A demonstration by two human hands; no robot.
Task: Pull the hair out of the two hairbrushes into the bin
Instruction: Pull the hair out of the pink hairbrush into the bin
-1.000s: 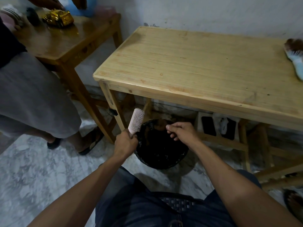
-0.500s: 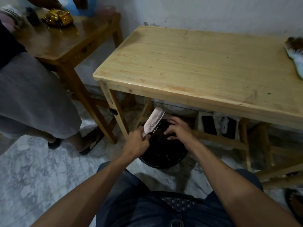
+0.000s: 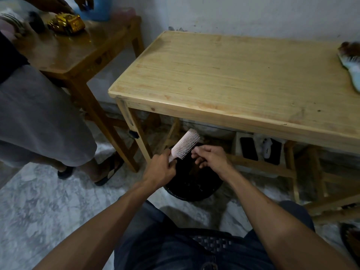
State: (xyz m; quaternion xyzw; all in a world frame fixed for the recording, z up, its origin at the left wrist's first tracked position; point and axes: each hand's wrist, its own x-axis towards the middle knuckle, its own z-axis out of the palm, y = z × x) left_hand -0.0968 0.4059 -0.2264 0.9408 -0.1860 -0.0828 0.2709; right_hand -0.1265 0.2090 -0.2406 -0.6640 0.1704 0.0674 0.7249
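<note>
A pink hairbrush [image 3: 185,144] is held by its handle in my left hand [image 3: 161,168], bristles facing right, over the black bin [image 3: 194,184] on the floor. My right hand [image 3: 210,157] is just right of the bristles, thumb and forefinger pinched at them; whether hair is between them is too small to tell. A second, pale blue hairbrush [image 3: 352,65] with a clump of dark hair lies at the far right of the light wooden table [image 3: 233,78].
Another person [image 3: 39,114] in grey shorts and sandals stands at left by a darker wooden table [image 3: 78,49] bearing a gold toy truck [image 3: 67,23]. Phones and small items sit on a shelf [image 3: 259,151] under the light table. The floor is marble.
My left hand carried the pink brush right and tilted it over the bin. My right hand rose from the bin to the bristles.
</note>
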